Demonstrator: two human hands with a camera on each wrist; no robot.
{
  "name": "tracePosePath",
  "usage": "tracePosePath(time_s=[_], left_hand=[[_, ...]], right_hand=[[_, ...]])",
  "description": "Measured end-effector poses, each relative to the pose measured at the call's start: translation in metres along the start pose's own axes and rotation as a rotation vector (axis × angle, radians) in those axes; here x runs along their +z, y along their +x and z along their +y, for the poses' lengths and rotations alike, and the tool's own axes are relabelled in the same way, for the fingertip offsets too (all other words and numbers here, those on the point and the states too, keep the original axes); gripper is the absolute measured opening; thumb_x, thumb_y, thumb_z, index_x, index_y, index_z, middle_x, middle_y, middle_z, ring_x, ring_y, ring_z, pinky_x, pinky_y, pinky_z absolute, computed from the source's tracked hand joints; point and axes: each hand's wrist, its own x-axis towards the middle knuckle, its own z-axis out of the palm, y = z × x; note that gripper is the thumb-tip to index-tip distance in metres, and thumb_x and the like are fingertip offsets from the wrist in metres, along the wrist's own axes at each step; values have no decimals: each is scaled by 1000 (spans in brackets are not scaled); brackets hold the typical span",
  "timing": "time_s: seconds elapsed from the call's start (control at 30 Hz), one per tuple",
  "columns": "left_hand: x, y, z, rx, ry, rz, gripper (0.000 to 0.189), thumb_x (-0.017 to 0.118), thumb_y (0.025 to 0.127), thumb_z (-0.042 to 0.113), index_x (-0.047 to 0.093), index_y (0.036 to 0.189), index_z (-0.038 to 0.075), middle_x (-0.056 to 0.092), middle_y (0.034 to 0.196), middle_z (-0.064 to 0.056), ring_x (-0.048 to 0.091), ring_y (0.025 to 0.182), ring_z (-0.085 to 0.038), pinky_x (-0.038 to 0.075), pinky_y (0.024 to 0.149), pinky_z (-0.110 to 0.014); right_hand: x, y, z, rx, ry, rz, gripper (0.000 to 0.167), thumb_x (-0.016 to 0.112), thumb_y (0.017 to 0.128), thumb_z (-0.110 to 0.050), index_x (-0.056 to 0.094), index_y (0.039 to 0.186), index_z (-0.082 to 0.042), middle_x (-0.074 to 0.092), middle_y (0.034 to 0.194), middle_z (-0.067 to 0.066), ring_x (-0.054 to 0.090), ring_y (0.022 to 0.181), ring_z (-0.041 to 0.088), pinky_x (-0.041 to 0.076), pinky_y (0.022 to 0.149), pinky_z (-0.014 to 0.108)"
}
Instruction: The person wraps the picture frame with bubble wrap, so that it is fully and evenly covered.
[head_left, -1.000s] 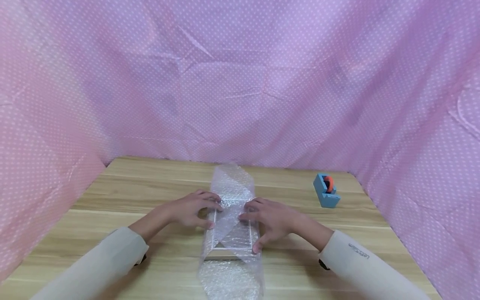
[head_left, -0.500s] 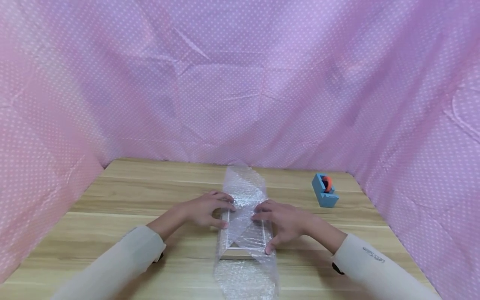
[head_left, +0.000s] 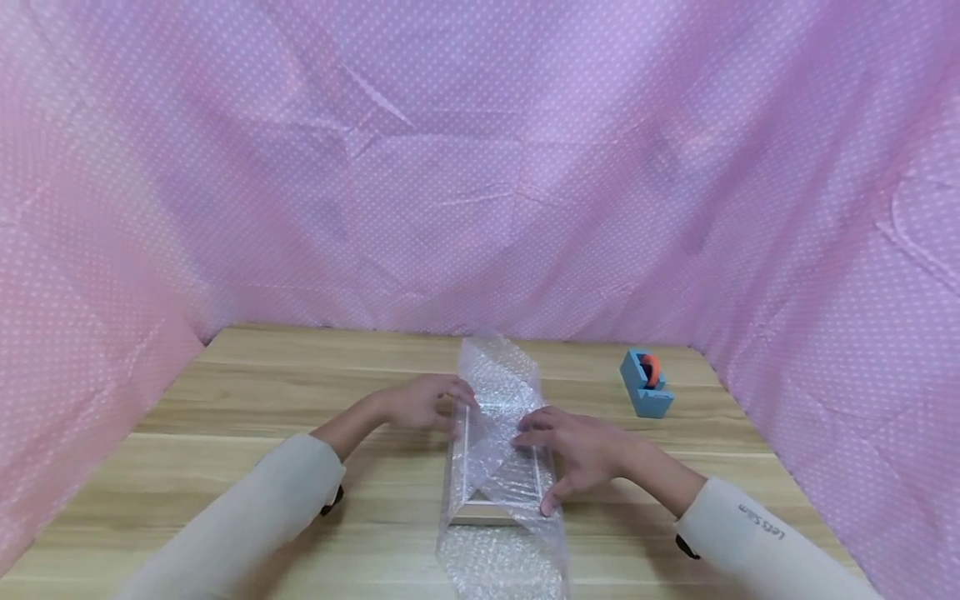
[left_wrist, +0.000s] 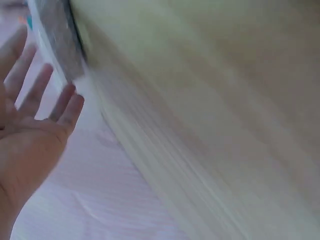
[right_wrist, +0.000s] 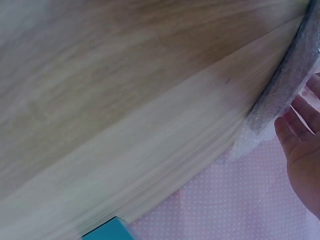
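A light wooden picture frame [head_left: 483,512] lies flat on the table, with clear bubble wrap [head_left: 497,371] under it and folded over its top. The wrap stretches beyond the frame's far and near ends. At the frame's left edge is my left hand [head_left: 422,402], fingertips right at the wrap; in the left wrist view its fingers are spread and nearly straight. My right hand [head_left: 585,452] rests over the right edge, fingertips on the folded wrap and thumb near the front corner. The right wrist view shows the wrapped side [right_wrist: 282,95] beside the relaxed fingers.
A blue tape dispenser [head_left: 647,392] with an orange roll stands at the back right of the wooden table [head_left: 300,367]. Pink dotted cloth [head_left: 480,208] hangs behind the table and along both sides.
The frame and bubble wrap have shifted right in the head view, both hands with them. My left hand has drawn its thumb in and moved slightly toward the far end.
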Motion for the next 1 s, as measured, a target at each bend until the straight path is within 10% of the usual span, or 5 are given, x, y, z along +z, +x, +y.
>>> tracePosePath(time_s=[0.23,0.4,0.73,1.0], left_hand=[[-9,31,-26,-403,-586,224,49,63,99,2,45,144,-7,54,135,-26,66,109,-37,59,92,-40],[-5,50,-35,-504,-824,249,58,59,102,2,33,153,-7,51,143,-30,59,125,-42,53,103,-45],[-2,58,-40,-503,-959,246,60,66,92,-12,40,147,-15,61,131,-24,66,105,-24,54,101,-38],[-5,54,-39,-439,-775,198,24,76,85,-9,63,105,-5,64,91,-8,63,83,-18,57,79,-29]], right_hand=[[1,-4,0,-11,-7,-10,101,67,71,-84,58,145,-16,50,150,13,47,139,31,46,109,51],[2,-5,0,3,-4,-17,101,66,70,-85,58,145,-17,50,151,11,45,140,30,45,110,50],[3,-5,1,8,-8,-9,102,65,71,-86,58,146,-17,49,152,10,44,141,30,46,110,49],[1,-3,-3,19,-28,-10,102,67,70,-85,59,146,-17,50,151,8,44,141,28,45,110,48]])
